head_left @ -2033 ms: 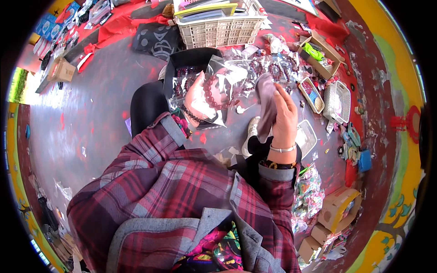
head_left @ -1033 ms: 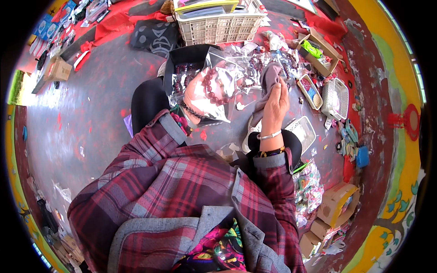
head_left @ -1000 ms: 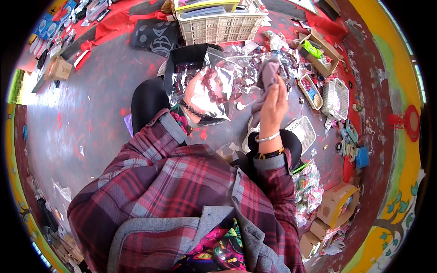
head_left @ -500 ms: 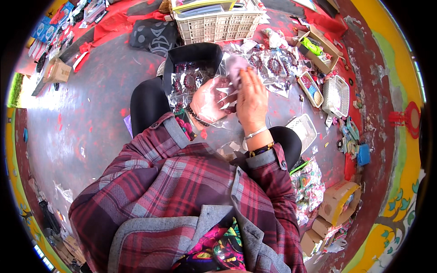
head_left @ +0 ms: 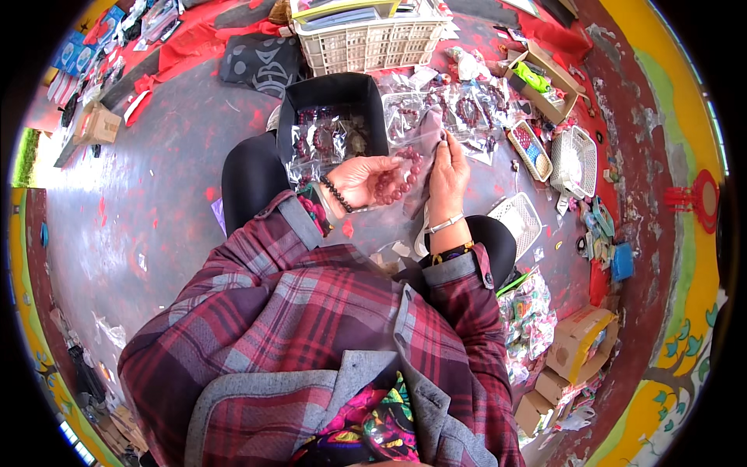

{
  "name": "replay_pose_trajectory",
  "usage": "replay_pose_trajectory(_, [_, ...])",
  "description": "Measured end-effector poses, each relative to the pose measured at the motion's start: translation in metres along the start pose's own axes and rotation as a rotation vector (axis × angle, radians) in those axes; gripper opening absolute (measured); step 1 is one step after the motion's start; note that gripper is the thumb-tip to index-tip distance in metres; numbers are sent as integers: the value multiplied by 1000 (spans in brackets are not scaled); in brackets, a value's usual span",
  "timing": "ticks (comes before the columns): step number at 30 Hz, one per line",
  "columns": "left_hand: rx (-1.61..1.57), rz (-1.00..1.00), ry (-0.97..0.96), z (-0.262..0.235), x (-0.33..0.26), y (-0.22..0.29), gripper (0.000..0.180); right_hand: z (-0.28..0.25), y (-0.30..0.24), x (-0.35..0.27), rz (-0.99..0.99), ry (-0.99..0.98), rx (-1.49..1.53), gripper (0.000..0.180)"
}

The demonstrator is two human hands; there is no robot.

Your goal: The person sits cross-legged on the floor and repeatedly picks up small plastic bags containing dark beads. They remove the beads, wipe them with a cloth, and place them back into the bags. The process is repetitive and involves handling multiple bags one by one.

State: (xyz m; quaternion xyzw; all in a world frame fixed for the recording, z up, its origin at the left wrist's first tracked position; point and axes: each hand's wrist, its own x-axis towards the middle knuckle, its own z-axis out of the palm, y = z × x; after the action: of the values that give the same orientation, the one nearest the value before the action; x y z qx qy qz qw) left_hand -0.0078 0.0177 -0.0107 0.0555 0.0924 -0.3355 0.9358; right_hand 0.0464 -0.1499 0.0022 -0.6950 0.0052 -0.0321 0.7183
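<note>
A dark red bead bracelet (head_left: 409, 184) in what looks like a clear plastic bag is held by my left hand (head_left: 354, 183), thumb and fingers closed on its near side. My right hand (head_left: 447, 177) pinches a mauve cloth (head_left: 429, 134) just to the right of the bracelet. Close beyond my left hand stands a black open box (head_left: 380, 117) with several bagged bracelets (head_left: 323, 142) in it. More bead bracelets in clear bags (head_left: 468, 111) lie spread on the floor past my right hand.
A cream plastic crate (head_left: 366, 53) stands at the far side beside a dark grey bag (head_left: 261, 64). To the right are white baskets (head_left: 574, 159), a small tray (head_left: 531, 153) and a cardboard box (head_left: 572, 105). My knees flank the work; packets (head_left: 529, 311) lie at right.
My right hand and the cloth have moved slightly right, off my left hand. The bracelet, earlier mostly covered, now shows plainly, and my left hand has turned with it.
</note>
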Motion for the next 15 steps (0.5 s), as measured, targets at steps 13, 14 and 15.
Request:
replay_pose_trajectory(13, [216,388,-20,21,-21,15,38,-10,-45,-6,-348,97,-36,30])
replay_pose_trajectory(14, [252,407,-67,15,-17,17,40,-3,-58,-18,-505,40,-239,30])
replay_pose_trajectory(15, [214,343,-97,10,-17,22,41,3,-54,-21,-663,-57,-344,30])
